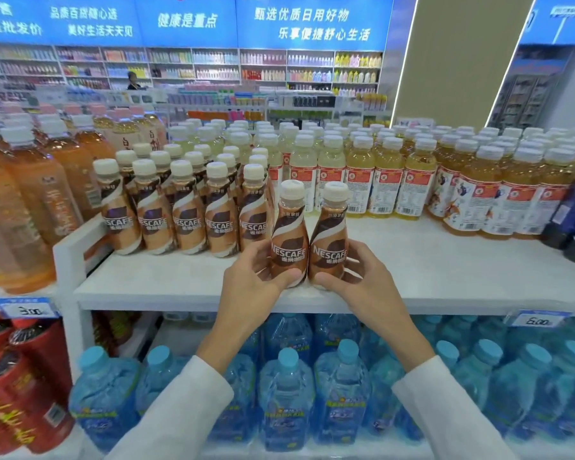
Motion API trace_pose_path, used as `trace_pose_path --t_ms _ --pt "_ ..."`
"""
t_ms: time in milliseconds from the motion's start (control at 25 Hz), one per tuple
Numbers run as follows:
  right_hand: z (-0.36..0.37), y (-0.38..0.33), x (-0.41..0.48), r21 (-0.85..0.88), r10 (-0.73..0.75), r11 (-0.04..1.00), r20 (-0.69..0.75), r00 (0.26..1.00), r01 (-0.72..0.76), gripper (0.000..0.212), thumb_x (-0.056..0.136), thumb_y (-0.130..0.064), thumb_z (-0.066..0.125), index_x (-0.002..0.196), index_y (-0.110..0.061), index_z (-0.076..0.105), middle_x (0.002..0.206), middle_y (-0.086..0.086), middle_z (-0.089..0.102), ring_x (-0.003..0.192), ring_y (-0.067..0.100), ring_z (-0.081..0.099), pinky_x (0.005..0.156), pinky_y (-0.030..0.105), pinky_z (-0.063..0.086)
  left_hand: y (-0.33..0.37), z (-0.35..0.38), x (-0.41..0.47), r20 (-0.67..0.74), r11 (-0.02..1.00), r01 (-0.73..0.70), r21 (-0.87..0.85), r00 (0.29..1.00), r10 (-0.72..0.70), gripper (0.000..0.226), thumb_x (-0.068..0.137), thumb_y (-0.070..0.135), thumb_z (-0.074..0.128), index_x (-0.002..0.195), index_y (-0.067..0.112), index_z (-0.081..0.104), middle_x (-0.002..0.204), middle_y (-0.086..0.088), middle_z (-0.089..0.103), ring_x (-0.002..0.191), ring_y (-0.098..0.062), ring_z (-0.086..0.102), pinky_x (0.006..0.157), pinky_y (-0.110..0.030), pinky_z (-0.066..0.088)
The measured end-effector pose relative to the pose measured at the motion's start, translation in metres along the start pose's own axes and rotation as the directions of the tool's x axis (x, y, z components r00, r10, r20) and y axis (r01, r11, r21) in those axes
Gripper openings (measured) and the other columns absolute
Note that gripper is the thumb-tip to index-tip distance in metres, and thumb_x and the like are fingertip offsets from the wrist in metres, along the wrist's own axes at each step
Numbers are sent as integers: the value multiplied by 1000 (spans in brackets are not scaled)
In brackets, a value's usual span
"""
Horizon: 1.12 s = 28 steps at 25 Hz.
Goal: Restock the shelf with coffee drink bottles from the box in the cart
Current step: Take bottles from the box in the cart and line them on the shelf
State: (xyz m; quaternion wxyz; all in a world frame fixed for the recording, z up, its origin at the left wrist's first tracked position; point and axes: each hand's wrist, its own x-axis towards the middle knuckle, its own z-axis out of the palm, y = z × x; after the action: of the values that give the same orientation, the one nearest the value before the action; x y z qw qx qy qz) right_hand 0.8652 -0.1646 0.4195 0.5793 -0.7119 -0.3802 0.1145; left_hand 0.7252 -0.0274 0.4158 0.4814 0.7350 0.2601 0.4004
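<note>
Two coffee drink bottles stand upright and touching at the front edge of the white shelf (412, 260), at about 6 o'clock of the shelf top. The left hand (249, 280) wraps the left bottle (287, 237); its fingers (259, 257) curl round the lower body, thumb across the front. The right hand (356, 277) holds the right bottle (329, 237) the same way — fingers closed round the base. Both sleeves are white.

Each bottle is a waisted plastic form with a cream screw cap, brown contents showing at the neck and a brown-and-cream swirl wrap reading "NESCAFE" over Chinese characters.

At 10 o'clock of the held pair stands a block of matching bottles (186, 207), several rows deep. At 1 o'clock, pale yellow drinks (359, 180) with white caps and red-and-white labels fill the back of the shelf. Orange tea bottles (24, 200) stand at 9 o'clock.

The tier below carries blue-capped water bottles (286, 393) in crinkled clear plastic. Price tags read "3.00" (25, 308) and "6.00" (540, 320).
</note>
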Motion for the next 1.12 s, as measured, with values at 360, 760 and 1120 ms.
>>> trace_pose_path --t_ms 360,760,1120 --pt "14 -13 -18 32 -33 999 -146 989 38 54 79 -27 84 125 -34 58 110 -26 64 95 -21 59 72 0 48 2 6 -11 -100 993 -51 102 993 62 68 71 36 89 133 26 61 119 12 59 109 4 58 95 -16 51" --pt "170 -57 -9 94 -132 987 23 991 130 51 80 -30 83 125 -36 61 114 -24 65 104 -7 61 88 14 50 -32 -133 -20 -430 986 60 155 903 13 51 78 23 85 122 26 58 110 16 67 102 3 63 89 -17 49" --pt "262 -77 18 54 -168 985 35 985 166 57 80 -32 80 132 -28 58 122 -13 63 111 3 58 100 30 50 -60 -187 16 -561 918 139 373 821 104 48 84 23 77 128 17 59 110 3 49 103 -17 59 90 -31 48"
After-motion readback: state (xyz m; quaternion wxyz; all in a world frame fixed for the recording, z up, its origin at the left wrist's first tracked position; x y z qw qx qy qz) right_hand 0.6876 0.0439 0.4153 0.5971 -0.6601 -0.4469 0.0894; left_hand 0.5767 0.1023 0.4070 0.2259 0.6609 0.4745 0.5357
